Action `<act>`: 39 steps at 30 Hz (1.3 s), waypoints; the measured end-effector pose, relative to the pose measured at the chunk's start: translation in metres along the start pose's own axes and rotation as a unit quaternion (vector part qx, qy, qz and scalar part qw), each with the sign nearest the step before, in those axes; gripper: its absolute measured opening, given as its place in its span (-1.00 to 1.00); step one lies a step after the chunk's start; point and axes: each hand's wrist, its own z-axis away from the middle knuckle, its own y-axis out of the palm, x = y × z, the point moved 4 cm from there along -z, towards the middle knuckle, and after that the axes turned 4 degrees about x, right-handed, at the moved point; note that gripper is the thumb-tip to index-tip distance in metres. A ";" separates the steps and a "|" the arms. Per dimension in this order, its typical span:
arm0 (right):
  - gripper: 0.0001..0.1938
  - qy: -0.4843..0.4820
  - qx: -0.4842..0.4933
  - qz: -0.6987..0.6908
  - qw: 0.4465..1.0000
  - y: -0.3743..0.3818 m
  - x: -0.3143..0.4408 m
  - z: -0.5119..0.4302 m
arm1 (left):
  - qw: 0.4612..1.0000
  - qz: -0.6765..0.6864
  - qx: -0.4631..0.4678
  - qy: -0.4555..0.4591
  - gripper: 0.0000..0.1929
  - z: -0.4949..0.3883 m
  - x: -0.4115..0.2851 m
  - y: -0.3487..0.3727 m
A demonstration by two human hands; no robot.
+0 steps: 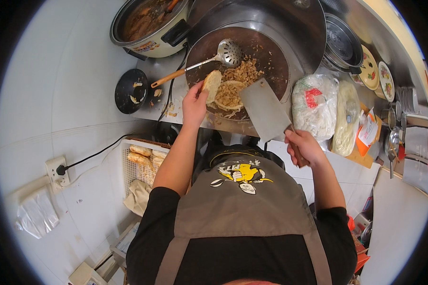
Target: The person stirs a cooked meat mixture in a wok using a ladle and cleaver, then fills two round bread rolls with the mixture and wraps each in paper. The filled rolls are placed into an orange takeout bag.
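My left hand (195, 107) grips the upper half of a split flatbread (212, 83), tilted up on its edge. The lower bread half (229, 97) lies on the round chopping board (271, 53), heaped with chopped meat. In my right hand (303, 146) is the wooden handle of a cleaver (265, 108); its broad blade reaches over the board's near edge, with the tip beside the filled bread. More chopped meat (244, 71) is piled just beyond. A slotted ladle (230, 53) with a wooden handle rests on the board's left side.
A cooker pot (153, 39) of brown stew and a small black bowl (130, 91) stand left. Plastic-bagged goods (315, 107) and lidded enamel containers (370, 67) line the right. Below left, a white basket (126, 160) holds several flatbreads. A black cord (171, 89) crosses the counter.
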 end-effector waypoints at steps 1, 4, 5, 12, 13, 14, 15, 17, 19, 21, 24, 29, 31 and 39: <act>-0.62 0.018 0.005 -0.022 1.000 0.000 -0.003 0.006 | 1.000 -0.004 -0.001 -0.003 -0.59 0.001 0.000 0.000; -0.64 0.010 0.023 -0.057 0.998 0.004 -0.006 0.018 | 1.000 -0.020 0.006 -0.012 -0.59 0.002 0.000 0.002; -0.64 0.031 -0.005 -0.060 0.998 0.003 -0.008 0.021 | 1.000 -0.026 0.010 -0.014 -0.59 0.001 0.000 0.002; -0.60 0.049 0.053 -0.073 0.995 0.014 -0.009 0.020 | 1.000 -0.010 0.017 -0.005 -0.60 -0.002 0.005 0.005; -0.60 0.017 0.060 -0.078 0.995 0.016 -0.008 0.018 | 1.000 -0.019 0.012 0.002 -0.59 -0.002 0.005 0.004; -0.60 0.021 0.045 -0.075 0.996 0.017 -0.009 0.016 | 1.000 -0.028 0.011 -0.001 -0.58 -0.001 0.007 0.003; -0.60 0.035 0.010 -0.069 0.997 0.016 -0.010 0.014 | 0.999 -0.033 0.011 -0.003 -0.58 0.000 0.007 0.003; -0.60 -0.006 0.077 -0.108 0.991 0.028 -0.008 0.004 | 0.999 -0.035 0.009 0.008 -0.57 0.000 0.007 0.004; -0.60 -0.038 0.143 -0.126 0.981 0.038 -0.008 -0.003 | 0.999 -0.035 0.009 0.013 -0.58 0.000 0.006 0.006; -0.59 0.005 0.103 -0.091 0.990 0.033 -0.016 -0.005 | 0.999 -0.037 0.012 0.008 -0.58 -0.002 0.004 0.006; -0.61 0.061 0.050 -0.033 0.996 0.024 -0.023 -0.009 | 0.999 -0.047 0.007 -0.001 -0.58 0.000 0.003 0.006; -0.63 -0.028 0.049 -0.064 0.996 0.026 0.000 -0.025 | 0.998 -0.058 0.016 0.016 -0.59 0.001 0.000 0.011; -0.63 -0.027 0.043 -0.041 0.998 0.026 0.005 -0.025 | 0.998 -0.060 0.018 0.020 -0.59 0.000 -0.002 0.011; -0.62 -0.052 0.048 -0.023 0.997 0.024 0.009 -0.040 | 0.998 -0.069 0.014 -0.003 -0.59 0.002 -0.001 0.012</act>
